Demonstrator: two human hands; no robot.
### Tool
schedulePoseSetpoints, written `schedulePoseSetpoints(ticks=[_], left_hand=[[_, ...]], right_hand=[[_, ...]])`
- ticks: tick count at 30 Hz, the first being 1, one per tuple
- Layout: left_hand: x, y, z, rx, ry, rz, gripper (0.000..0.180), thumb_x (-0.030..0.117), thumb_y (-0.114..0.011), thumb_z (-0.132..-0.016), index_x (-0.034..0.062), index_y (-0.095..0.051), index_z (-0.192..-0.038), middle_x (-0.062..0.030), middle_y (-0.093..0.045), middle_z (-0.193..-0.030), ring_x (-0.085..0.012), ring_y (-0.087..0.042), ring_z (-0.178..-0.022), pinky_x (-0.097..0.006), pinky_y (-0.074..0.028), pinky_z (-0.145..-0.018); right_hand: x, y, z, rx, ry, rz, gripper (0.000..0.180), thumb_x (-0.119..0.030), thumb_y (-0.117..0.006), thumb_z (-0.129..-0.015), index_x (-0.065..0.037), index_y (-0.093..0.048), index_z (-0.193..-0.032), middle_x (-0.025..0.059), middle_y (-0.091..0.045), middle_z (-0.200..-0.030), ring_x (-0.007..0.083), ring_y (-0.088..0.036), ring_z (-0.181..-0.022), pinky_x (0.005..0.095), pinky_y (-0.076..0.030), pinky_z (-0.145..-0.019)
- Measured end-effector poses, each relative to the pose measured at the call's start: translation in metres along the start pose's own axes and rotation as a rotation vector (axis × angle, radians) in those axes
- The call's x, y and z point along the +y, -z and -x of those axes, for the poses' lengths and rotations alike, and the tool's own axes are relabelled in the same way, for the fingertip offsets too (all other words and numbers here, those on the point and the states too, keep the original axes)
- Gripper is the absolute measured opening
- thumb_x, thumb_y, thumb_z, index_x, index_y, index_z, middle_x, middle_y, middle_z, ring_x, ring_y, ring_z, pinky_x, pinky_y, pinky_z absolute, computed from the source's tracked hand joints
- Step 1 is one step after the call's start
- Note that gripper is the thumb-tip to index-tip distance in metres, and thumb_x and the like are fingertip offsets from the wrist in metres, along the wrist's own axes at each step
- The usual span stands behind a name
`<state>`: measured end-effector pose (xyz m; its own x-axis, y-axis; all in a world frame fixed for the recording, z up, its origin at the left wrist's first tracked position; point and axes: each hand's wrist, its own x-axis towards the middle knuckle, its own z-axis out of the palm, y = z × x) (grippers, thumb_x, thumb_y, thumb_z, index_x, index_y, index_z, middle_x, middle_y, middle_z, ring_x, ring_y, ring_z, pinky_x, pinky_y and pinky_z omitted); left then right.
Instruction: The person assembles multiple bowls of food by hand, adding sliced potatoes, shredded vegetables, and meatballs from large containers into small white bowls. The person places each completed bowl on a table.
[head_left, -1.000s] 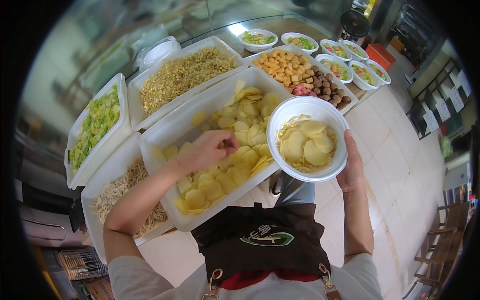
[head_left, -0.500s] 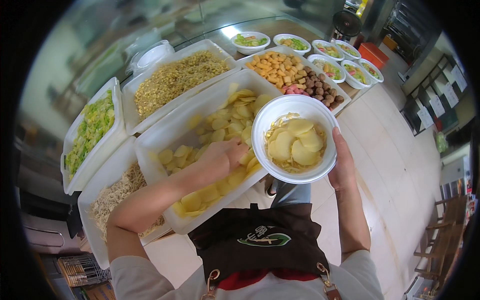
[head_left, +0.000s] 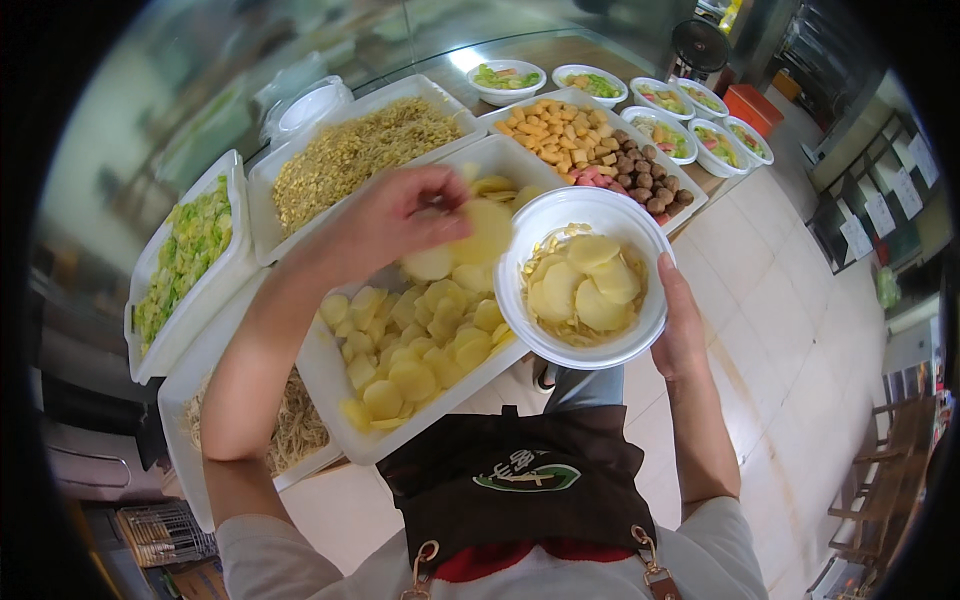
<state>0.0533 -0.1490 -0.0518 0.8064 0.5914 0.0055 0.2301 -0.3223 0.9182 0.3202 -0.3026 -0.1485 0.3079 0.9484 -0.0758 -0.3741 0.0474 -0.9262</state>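
My left hand [head_left: 405, 215] is raised over the tub of potato slices [head_left: 410, 345], its fingers closed on a few pale yellow potato slices [head_left: 482, 232], slightly blurred. Gripped at its right rim by my right hand [head_left: 682, 325], a white round bowl [head_left: 510, 300] tilts a little toward me beside the tub. Inside the bowl, several potato slices [head_left: 590, 283] lie on top of bean sprouts [head_left: 548, 247]. The held slices are near the bowl's left rim, and I cannot tell whether they touch it.
Around the potato tub stand tubs of bean sprouts [head_left: 350, 165], chopped greens [head_left: 185, 265], pale shreds [head_left: 295, 425], and tofu pieces with meatballs [head_left: 560, 135]. Several filled bowls [head_left: 505, 82] line the far table edge, near a red box [head_left: 752, 108]. Stacked white lids or bowls [head_left: 308, 105] sit at the back.
My left hand has risen out of the potato tub, away from me, with potato slices in its fingers. The bowl in my right hand has shifted slightly left.
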Motion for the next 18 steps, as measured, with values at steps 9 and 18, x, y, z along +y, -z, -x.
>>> schedulePoseSetpoints(ticks=[9,18], left_hand=[[0.027,-0.033,-0.006,0.119,-0.301,-0.635,0.013,0.013,-0.056,-0.090,0.0052,-0.060,-0.100,-0.0019,-0.060,-0.096,-0.0131,-0.057,-0.086,-0.028,-0.046,-0.076],[-0.093,0.249,0.159,0.737,0.255,-0.906,0.028,0.025,-0.066,-0.083,0.0019,-0.061,-0.098,-0.0154,-0.064,-0.088,-0.0236,-0.063,-0.081,-0.034,-0.048,-0.071]], right_hand=[[0.014,-0.006,-0.001,0.052,-0.029,0.186,0.059,-0.041,-0.047,-0.096,0.003,-0.041,-0.134,0.0123,-0.046,-0.133,0.0189,-0.042,-0.124,0.0322,-0.031,-0.105],[0.010,-0.042,-0.016,-0.093,-0.179,-0.070,0.059,-0.037,-0.049,-0.095,0.003,-0.036,-0.137,0.0150,-0.047,-0.134,0.0239,-0.044,-0.124,0.0354,-0.035,-0.104]])
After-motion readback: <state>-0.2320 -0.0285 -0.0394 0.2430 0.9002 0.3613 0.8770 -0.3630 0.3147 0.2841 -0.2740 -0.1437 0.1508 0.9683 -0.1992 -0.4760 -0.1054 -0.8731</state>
